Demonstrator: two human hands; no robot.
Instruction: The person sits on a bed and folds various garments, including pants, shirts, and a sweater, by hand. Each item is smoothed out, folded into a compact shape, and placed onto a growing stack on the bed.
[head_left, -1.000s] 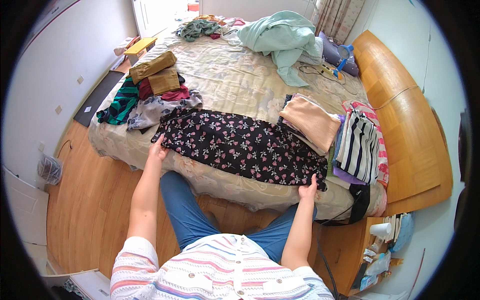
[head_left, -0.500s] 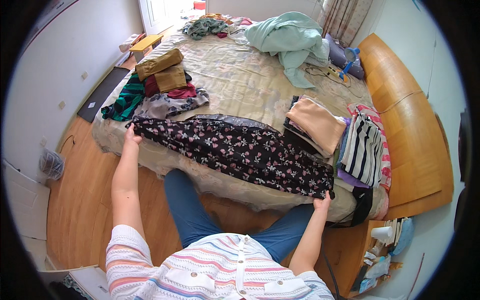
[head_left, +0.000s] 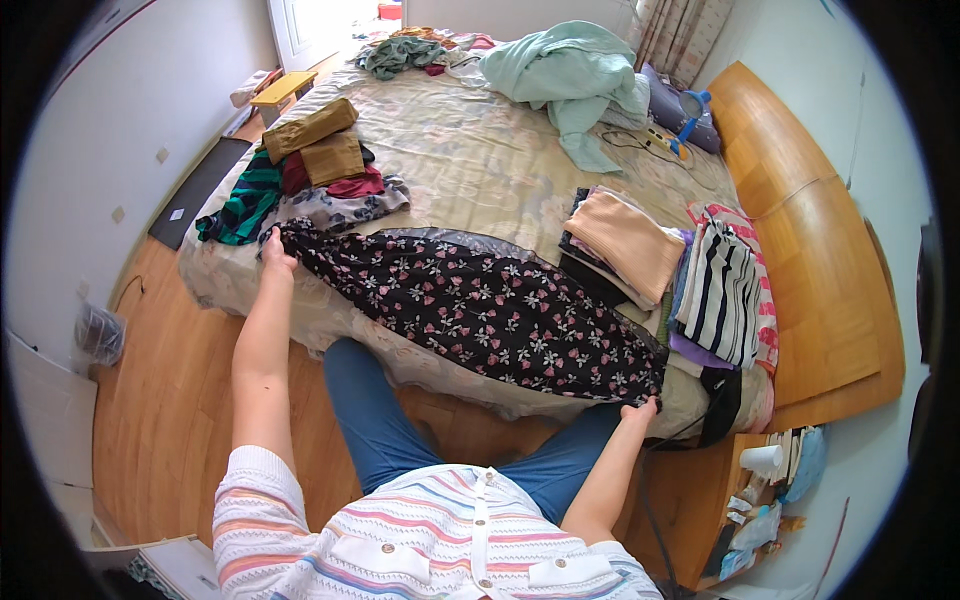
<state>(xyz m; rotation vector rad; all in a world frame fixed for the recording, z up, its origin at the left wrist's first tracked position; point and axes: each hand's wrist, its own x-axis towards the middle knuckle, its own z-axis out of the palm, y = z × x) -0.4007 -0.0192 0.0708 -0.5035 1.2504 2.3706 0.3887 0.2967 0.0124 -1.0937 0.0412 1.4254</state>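
A long black garment with pink and white flowers [head_left: 480, 310] lies stretched along the near edge of the bed, its exact kind not plain. My left hand [head_left: 278, 252] grips its far left end, where the cloth is bunched. At the lower right corner, my right hand [head_left: 640, 408] pinches the other end. A strip of its greyish underside [head_left: 470, 241] shows along the upper edge. Just beyond my left hand is a heap with a grey floral cloth [head_left: 345, 208]. Near the right end, a peach folded garment [head_left: 628, 243] tops a stack.
Beside that stack lies a striped folded garment [head_left: 722, 295] on another pile. Brown folded trousers [head_left: 330, 150] top the left heap. A mint-green quilt [head_left: 570, 80] and blue lamp [head_left: 690, 115] sit farther back. The wooden headboard [head_left: 830, 270] and a cluttered nightstand [head_left: 690, 490] stand right.
My left hand has moved slightly to the right, and the cloth near it has bunched and gone slacker. My right hand has shifted a little left and down, still holding its corner.
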